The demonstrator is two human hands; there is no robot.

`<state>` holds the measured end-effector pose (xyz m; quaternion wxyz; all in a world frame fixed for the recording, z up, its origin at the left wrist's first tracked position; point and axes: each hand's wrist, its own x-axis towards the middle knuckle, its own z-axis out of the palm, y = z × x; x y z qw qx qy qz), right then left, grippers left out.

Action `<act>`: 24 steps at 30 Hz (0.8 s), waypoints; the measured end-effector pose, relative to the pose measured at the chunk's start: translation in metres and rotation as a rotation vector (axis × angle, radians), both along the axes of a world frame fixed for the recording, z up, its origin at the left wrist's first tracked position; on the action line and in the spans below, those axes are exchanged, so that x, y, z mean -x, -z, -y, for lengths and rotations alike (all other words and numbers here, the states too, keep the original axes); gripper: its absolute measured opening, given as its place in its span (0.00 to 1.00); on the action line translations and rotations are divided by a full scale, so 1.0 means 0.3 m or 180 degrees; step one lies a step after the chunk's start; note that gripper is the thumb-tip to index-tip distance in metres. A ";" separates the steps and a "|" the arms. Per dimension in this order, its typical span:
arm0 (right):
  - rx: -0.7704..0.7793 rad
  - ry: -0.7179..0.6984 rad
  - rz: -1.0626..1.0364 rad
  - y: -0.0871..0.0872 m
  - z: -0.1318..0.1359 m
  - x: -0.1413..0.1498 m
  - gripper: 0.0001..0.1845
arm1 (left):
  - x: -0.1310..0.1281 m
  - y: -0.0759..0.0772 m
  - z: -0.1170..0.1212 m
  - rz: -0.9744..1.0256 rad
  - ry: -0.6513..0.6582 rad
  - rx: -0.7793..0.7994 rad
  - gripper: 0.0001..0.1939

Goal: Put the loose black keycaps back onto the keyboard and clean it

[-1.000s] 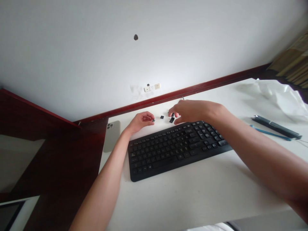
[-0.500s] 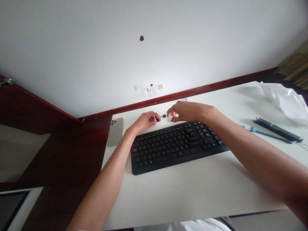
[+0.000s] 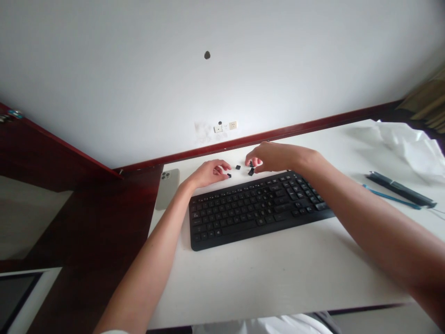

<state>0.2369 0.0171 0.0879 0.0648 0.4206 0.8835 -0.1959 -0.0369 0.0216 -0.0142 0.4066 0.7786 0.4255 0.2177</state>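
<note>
White surface (image 3: 285, 273), mid-frame: my left hand (image 3: 207, 174) has opened, so one keycap (image 3: 229, 176) lies loose; right hand (image 3: 274, 157), half-open, grips nothing.

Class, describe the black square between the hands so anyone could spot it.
Find the black keyboard on the white table. Beyond its far edge, between left hand and right hand, lies the black square. Unlike other loose pieces, it lies clear of fingers.

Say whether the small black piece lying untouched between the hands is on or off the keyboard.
Off. The small black piece lies on the white table, beyond the far edge of the keyboard.
</note>
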 end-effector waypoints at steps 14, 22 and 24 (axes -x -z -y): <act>-0.0570 0.0242 -0.0135 0.108 -0.185 -0.141 0.13 | -0.019 0.033 0.009 -0.0130 -0.0139 -0.0442 0.05; -0.0228 0.0166 -0.0124 0.124 -0.173 -0.123 0.13 | 0.001 0.048 -0.001 0.0213 -0.0229 -0.0090 0.18; -0.0001 0.0111 -0.0068 0.114 -0.150 -0.100 0.12 | 0.002 0.050 -0.004 0.0325 -0.0240 -0.0009 0.24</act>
